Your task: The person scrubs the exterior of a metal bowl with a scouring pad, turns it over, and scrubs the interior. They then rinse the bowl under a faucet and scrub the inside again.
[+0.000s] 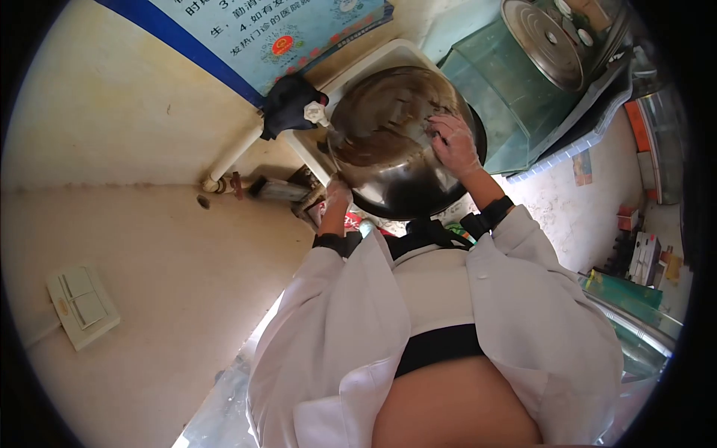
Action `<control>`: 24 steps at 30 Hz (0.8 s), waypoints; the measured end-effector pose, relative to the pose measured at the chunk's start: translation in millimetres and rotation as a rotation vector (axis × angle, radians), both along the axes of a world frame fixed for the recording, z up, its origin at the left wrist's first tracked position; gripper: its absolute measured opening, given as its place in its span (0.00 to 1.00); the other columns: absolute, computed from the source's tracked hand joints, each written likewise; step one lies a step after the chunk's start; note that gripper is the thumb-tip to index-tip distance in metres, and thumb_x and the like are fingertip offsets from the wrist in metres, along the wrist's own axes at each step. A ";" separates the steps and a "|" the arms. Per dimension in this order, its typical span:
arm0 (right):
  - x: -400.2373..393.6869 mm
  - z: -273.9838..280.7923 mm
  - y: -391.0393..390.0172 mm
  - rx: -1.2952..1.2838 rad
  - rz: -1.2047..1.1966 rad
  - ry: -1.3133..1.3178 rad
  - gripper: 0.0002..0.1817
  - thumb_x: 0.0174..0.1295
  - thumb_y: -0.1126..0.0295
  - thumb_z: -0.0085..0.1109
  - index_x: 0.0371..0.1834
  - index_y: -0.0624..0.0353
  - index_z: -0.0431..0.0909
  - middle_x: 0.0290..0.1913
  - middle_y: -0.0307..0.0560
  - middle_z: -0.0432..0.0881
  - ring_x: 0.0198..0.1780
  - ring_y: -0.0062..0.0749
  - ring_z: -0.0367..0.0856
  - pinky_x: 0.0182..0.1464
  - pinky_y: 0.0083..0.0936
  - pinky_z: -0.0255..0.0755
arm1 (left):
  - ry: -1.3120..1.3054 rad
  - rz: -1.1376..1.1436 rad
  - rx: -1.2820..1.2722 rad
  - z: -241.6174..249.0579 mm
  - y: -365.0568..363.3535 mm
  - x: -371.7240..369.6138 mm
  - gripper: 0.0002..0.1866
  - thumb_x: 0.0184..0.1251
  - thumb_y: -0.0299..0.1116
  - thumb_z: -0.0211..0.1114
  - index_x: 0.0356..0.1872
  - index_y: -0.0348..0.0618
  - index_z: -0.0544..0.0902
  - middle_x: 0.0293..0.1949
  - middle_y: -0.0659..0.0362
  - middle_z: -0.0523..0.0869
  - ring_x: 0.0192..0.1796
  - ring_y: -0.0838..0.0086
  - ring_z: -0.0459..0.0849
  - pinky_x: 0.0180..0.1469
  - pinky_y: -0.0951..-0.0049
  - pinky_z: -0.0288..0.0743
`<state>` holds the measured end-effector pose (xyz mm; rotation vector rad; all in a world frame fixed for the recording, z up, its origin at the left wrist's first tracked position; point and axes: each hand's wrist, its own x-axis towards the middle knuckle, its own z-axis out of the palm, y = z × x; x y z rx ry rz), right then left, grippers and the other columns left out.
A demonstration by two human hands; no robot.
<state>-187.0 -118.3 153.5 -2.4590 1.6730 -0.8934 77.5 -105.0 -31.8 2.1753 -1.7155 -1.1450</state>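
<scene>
A large round metal wok (403, 175) lies in a white sink (399, 54), its inside wet and streaked brown. At its near left rim is my left hand (340, 194), in a thin clear glove, with the fingers closed on the edge. My right hand (455, 148), also gloved, reaches over the right side and presses bent fingers against the inner surface. Something small and dark shows under those fingertips, too hidden to name. A tap wrapped in black cloth (291, 104), with a whitish end, hangs by the wok's left side.
A glass tank (497, 101) stands right of the sink, with a round metal lid (544, 41) above it. A pipe (235, 158) runs along the left wall, near a wall switch (84, 305). A blue-edged poster (276, 33) hangs behind the tap.
</scene>
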 end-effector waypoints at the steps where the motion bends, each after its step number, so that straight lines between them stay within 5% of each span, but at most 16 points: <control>1: 3.2 -0.1 -2.6 -0.004 0.016 -0.024 0.10 0.42 0.73 0.52 0.31 0.58 0.74 0.40 0.44 0.77 0.46 0.38 0.72 0.53 0.35 0.61 | -0.038 0.024 0.035 15.9 2.8 0.2 0.14 0.57 0.29 0.47 0.46 0.42 0.71 0.41 0.54 0.78 0.46 0.62 0.76 0.47 0.69 0.69; 2: 4.9 0.8 -4.0 -0.009 0.033 -0.044 0.09 0.43 0.73 0.52 0.31 0.58 0.74 0.40 0.44 0.76 0.46 0.38 0.72 0.53 0.34 0.62 | -0.033 0.026 0.036 -0.7 6.5 4.1 0.14 0.57 0.29 0.47 0.46 0.42 0.71 0.41 0.54 0.78 0.46 0.62 0.76 0.47 0.69 0.69; 4: 9.2 4.5 -5.4 0.032 0.046 -0.084 0.09 0.43 0.73 0.53 0.31 0.58 0.74 0.41 0.45 0.76 0.46 0.39 0.72 0.52 0.33 0.62 | -0.480 -0.647 -0.438 -58.0 12.6 17.7 0.12 0.57 0.30 0.46 0.40 0.42 0.75 0.38 0.55 0.79 0.44 0.64 0.76 0.45 0.70 0.69; 8: 7.8 8.4 -5.1 0.093 0.086 -0.111 0.12 0.42 0.74 0.56 0.33 0.56 0.75 0.44 0.46 0.74 0.47 0.41 0.71 0.51 0.32 0.63 | -0.500 -0.646 -0.371 -49.2 21.2 11.7 0.12 0.57 0.33 0.45 0.33 0.45 0.78 0.39 0.55 0.79 0.45 0.68 0.76 0.45 0.71 0.69; 10: 7.3 13.7 -3.2 0.082 0.074 -0.080 0.13 0.42 0.74 0.56 0.35 0.55 0.75 0.45 0.47 0.73 0.48 0.41 0.71 0.51 0.32 0.63 | -0.072 -0.171 0.033 3.4 27.8 4.7 0.12 0.56 0.33 0.46 0.31 0.48 0.80 0.41 0.58 0.78 0.47 0.71 0.74 0.44 0.71 0.70; 11: 6.6 15.6 -1.5 0.074 0.051 -0.054 0.14 0.42 0.74 0.56 0.36 0.55 0.75 0.46 0.48 0.73 0.48 0.42 0.70 0.50 0.32 0.64 | -0.070 -0.162 0.031 22.1 30.8 2.9 0.12 0.56 0.33 0.46 0.31 0.48 0.80 0.41 0.58 0.78 0.47 0.71 0.74 0.44 0.71 0.70; 13: 6.7 16.6 2.3 0.065 0.030 -0.027 0.14 0.42 0.74 0.56 0.37 0.55 0.75 0.46 0.48 0.73 0.49 0.43 0.70 0.51 0.33 0.64 | -0.325 -0.535 0.004 45.8 37.3 1.3 0.11 0.53 0.31 0.49 0.32 0.50 0.80 0.38 0.59 0.79 0.45 0.69 0.75 0.44 0.70 0.71; 17: 3.2 3.3 1.4 0.087 0.005 -0.063 0.14 0.44 0.74 0.55 0.38 0.56 0.75 0.46 0.50 0.72 0.51 0.45 0.68 0.52 0.33 0.63 | -0.260 -0.426 -0.134 39.5 50.2 4.5 0.09 0.49 0.30 0.51 0.31 0.48 0.79 0.33 0.59 0.79 0.44 0.68 0.75 0.44 0.69 0.71; 19: 3.9 0.1 -0.5 0.066 0.033 -0.043 0.14 0.44 0.74 0.55 0.38 0.56 0.75 0.46 0.50 0.72 0.51 0.45 0.68 0.53 0.33 0.63 | -0.194 -0.587 -0.359 10.2 53.7 11.6 0.09 0.47 0.31 0.52 0.29 0.46 0.79 0.31 0.57 0.79 0.42 0.67 0.76 0.42 0.69 0.72; 24: 2.5 -4.2 -7.9 0.065 0.108 -0.025 0.14 0.45 0.74 0.53 0.39 0.55 0.74 0.45 0.48 0.73 0.52 0.44 0.67 0.56 0.34 0.60 | -0.112 -0.656 -0.352 8.1 60.3 11.8 0.07 0.47 0.28 0.52 0.27 0.44 0.78 0.33 0.55 0.78 0.41 0.65 0.76 0.42 0.68 0.72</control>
